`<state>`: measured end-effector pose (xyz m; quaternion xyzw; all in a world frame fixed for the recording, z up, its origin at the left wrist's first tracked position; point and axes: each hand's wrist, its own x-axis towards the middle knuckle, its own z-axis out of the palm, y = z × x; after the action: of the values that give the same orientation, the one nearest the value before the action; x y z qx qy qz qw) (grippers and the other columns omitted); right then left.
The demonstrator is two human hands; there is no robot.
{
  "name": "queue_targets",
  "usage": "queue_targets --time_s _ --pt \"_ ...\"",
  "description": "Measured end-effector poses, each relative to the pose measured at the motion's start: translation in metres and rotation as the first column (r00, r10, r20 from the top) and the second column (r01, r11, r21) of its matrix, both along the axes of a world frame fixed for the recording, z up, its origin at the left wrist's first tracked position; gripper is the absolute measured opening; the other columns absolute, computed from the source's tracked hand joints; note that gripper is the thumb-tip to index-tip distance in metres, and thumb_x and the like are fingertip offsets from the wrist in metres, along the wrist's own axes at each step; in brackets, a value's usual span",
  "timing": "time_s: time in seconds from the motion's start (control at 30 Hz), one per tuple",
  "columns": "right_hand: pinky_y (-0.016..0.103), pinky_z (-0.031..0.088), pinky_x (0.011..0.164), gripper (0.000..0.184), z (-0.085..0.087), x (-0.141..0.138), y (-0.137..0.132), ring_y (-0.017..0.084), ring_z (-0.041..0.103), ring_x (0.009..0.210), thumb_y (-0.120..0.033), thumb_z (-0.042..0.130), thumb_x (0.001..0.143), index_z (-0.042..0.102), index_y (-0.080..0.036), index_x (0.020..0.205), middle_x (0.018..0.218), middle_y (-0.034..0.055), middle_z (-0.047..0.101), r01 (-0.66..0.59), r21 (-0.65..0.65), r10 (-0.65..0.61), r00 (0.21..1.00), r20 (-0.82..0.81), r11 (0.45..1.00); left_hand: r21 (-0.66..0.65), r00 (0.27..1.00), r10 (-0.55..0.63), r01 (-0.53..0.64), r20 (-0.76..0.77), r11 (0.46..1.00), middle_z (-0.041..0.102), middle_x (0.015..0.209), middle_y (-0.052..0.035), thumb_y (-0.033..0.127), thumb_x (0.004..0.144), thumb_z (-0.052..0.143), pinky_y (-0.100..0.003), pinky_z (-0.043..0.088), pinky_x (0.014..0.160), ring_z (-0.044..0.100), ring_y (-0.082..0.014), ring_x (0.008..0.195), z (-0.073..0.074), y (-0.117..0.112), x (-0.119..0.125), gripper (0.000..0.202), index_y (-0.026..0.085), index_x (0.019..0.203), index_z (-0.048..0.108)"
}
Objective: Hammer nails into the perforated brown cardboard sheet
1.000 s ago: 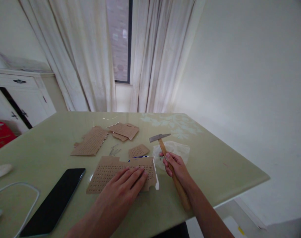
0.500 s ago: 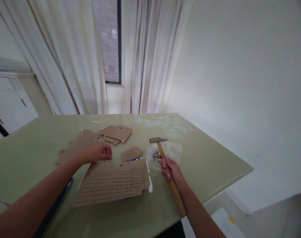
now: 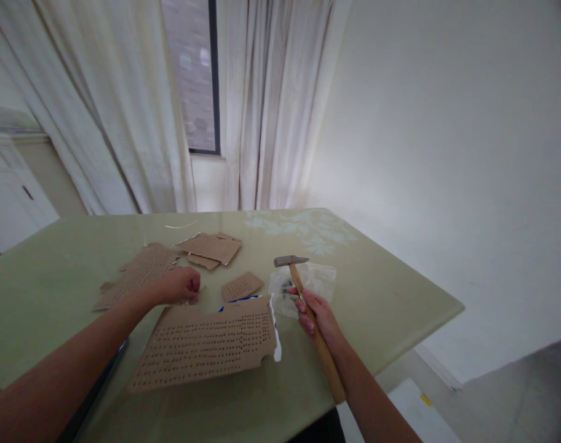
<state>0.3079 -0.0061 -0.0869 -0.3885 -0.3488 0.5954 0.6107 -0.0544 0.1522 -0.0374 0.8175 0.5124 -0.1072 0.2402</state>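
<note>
Your pale green table (image 3: 395,301) carries everything, its leaf pattern at the far side. Largest on it is the perforated cardboard sheet (image 3: 206,344), in front of you, rows of holes showing and its right edge torn white. A second ago your left hand (image 3: 176,286) lay flat on that sheet; now it is beyond the far-left edge, where thin metal pins or nails lay. No hand presses the sheet, so I judge it loose for the moment.

Your right hand is much as it was: fingers wrapped firmly around the wooden handle of the hammer (image 3: 327,364), head up and pointing away from you. Behind that hand sits the clear plastic bag (image 3: 324,280), small dark bits at its left side.

For room, your widest span of tabletop runs right of the bag, out to the corner. The handle's butt reaches the near table edge. Your left side is tighter, between the sheet, the small perforated offcut (image 3: 241,286) and the torn piece (image 3: 142,267) behind your forearm.

Smallest is a thin sliver (image 3: 203,287) by your left fingertips; they are curled in, but I can't tell whether they pinch it.
</note>
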Motion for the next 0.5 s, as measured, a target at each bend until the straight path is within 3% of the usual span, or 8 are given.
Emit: queue_targets --time_s 0.17,0.5 --pt "0.014 0.026 0.029 0.053 0.001 0.001 -0.001 0.0 0.033 0.033 -0.061 0.091 0.077 0.081 -0.016 0.104 0.065 -0.0082 0.056 -0.007 -0.002 0.007 1.0 -0.012 1.0 -0.025 1.0 0.015 -0.016 -0.003 1.0 0.071 0.13 -0.0094 0.037 0.103 0.071 -0.046 0.063 0.093 0.073 -0.0255 0.109 0.005 -0.003 0.001 0.034 0.017 0.13 0.068" --pt "0.015 0.027 0.029 0.053 0.002 0.002 -0.003 0.001 0.034 0.033 -0.061 0.091 0.076 0.08 -0.016 0.102 0.065 -0.0087 0.055 -0.016 -0.002 0.016 1.0 -0.01 1.0 0.083 0.999 0.034 -0.036 0.027 0.996 0.07 0.132 -0.0095 0.038 0.104 0.071 -0.046 0.063 0.093 0.072 -0.0253 0.11 0.013 -0.009 0.002 0.034 0.018 0.132 0.067"
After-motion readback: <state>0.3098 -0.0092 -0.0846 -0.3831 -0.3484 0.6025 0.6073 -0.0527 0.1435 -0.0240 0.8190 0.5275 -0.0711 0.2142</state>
